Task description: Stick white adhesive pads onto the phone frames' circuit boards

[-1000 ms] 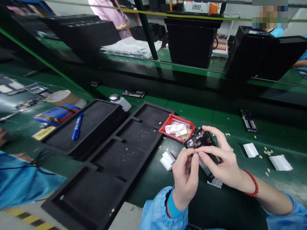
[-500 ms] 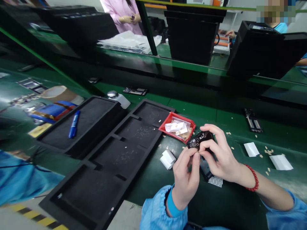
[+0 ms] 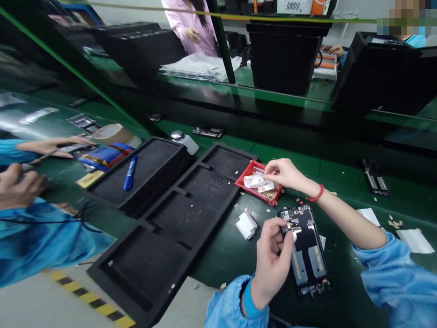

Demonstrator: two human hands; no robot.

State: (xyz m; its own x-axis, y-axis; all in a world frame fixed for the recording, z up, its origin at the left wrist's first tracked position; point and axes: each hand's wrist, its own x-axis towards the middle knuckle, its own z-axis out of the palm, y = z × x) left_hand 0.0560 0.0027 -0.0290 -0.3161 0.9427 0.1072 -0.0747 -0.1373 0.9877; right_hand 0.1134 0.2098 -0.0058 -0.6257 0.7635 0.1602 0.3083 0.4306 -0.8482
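An opened phone (image 3: 309,250) lies on the green bench, its circuit parts and two pale strips facing up. My left hand (image 3: 271,262) is curled at its upper left edge, index finger and thumb against it. A small white piece (image 3: 296,234) shows beside the thumb tip. My right hand (image 3: 287,175), with a red bracelet at the wrist, hangs over the red bin (image 3: 246,186). Its thumb and forefinger are pinched together; anything between them is too small to make out. White paper pieces (image 3: 254,181) and small tan bits fill the bin.
Left of the bin runs a black compartment tray (image 3: 194,255), then a black block with a blue marker (image 3: 130,173). A folded white paper (image 3: 246,225), tan scraps and another opened phone (image 3: 376,177) lie about. A co-worker's hands (image 3: 22,184) work at far left.
My right hand has left the phone and moved up to the red bin. The phone, held up and tilted before, now lies flat, with my left hand lower beside it.
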